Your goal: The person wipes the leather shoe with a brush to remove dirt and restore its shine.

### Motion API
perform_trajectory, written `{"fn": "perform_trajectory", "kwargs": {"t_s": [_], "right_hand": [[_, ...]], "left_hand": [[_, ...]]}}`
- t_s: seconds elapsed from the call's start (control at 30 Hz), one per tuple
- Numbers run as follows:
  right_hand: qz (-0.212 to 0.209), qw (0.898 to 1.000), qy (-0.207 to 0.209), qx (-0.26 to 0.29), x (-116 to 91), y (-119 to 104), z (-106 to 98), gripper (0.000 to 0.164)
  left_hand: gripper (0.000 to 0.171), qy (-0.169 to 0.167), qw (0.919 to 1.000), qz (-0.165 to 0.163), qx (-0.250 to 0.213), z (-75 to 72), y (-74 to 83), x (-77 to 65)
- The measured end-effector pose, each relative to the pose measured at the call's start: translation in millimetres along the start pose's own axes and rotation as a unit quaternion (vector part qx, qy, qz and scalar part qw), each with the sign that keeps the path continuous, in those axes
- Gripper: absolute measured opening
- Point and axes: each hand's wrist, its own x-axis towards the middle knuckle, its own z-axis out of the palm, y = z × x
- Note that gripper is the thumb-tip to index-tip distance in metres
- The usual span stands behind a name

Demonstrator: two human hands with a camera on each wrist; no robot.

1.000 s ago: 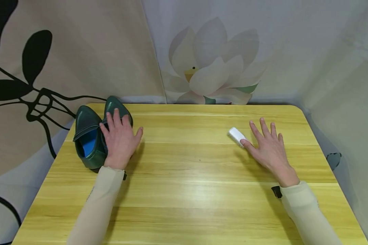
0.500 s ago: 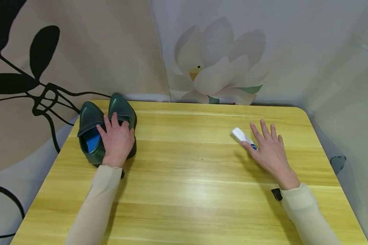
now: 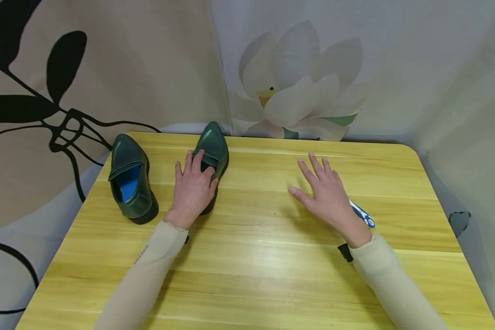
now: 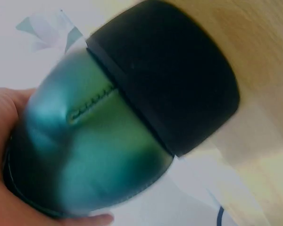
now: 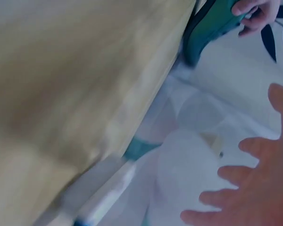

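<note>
Two dark green loafers with black soles are in the head view. My left hand (image 3: 191, 192) grips the right-hand loafer (image 3: 213, 143) at its opening, fingers reaching inside. Close up in the left wrist view, the held loafer (image 4: 99, 146) shows its black heel, with fingers and thumb around its rear opening. The other loafer (image 3: 141, 199), with a blue insole, stands to the left. My right hand (image 3: 327, 197) is spread with nothing in it. Beneath its wrist side lies a white and blue brush (image 3: 362, 214), mostly hidden by the hand; its blurred head (image 5: 101, 186) shows in the right wrist view.
Everything sits on a light wooden table (image 3: 264, 256) with rounded back corners. Behind it hangs a pale curtain (image 3: 169, 59) printed with dark leaves and a large white flower. Both loafers are near the back left part of the table.
My left hand has gone from over the pair to gripping one loafer and has moved it right, apart from the other. My right hand has moved left, past the brush.
</note>
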Motion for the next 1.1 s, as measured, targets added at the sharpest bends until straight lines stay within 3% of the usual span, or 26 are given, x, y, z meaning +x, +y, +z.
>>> {"fn": "perform_trajectory", "kwargs": {"t_s": [0.1, 0.17, 0.37, 0.47, 0.63, 0.73, 0.87, 0.97, 1.1], "right_hand": [[-0.041, 0.999, -0.019, -0.015, 20, -14, 7, 0.085], [-0.066, 0.997, -0.03, -0.021, 33, -22, 12, 0.086], [-0.112, 0.991, -0.057, -0.039, 67, -44, 28, 0.088], [-0.139, 0.986, -0.073, -0.058, 82, -54, 36, 0.09], [-0.159, 0.983, -0.072, -0.063, 94, -63, 44, 0.091], [-0.146, 0.985, -0.07, -0.055, 88, -60, 43, 0.091], [-0.127, 0.989, -0.069, -0.042, 75, -52, 38, 0.094], [-0.126, 0.99, -0.055, -0.043, 66, -44, 34, 0.097], [-0.159, 0.985, -0.032, -0.059, 62, -36, 33, 0.104]], "left_hand": [[0.023, -0.01, 0.9998, 0.01, -0.011, -0.4, 1.8, -0.5], [0.034, -0.011, 0.9998, -0.002, -0.016, -0.9, 0.9, -0.2], [0.089, -0.015, 0.9956, -0.091, -0.022, -7.5, 1.2, 4.4], [0.098, -0.048, 0.9881, -0.139, -0.043, -13.1, 2.3, 6.0], [0.1, -0.141, 0.965, -0.189, -0.115, -19.3, 0.9, 8.3], [0.098, -0.168, 0.9559, -0.19, -0.147, -19.4, -4.8, 9.8], [0.095, -0.172, 0.9502, -0.185, -0.182, -20.2, -17.3, 9.9], [0.096, -0.19, 0.9433, -0.165, -0.216, -22.1, -22.8, 12.7], [0.099, -0.236, 0.9197, -0.121, -0.289, -21.2, -24.3, 23.2]]}}
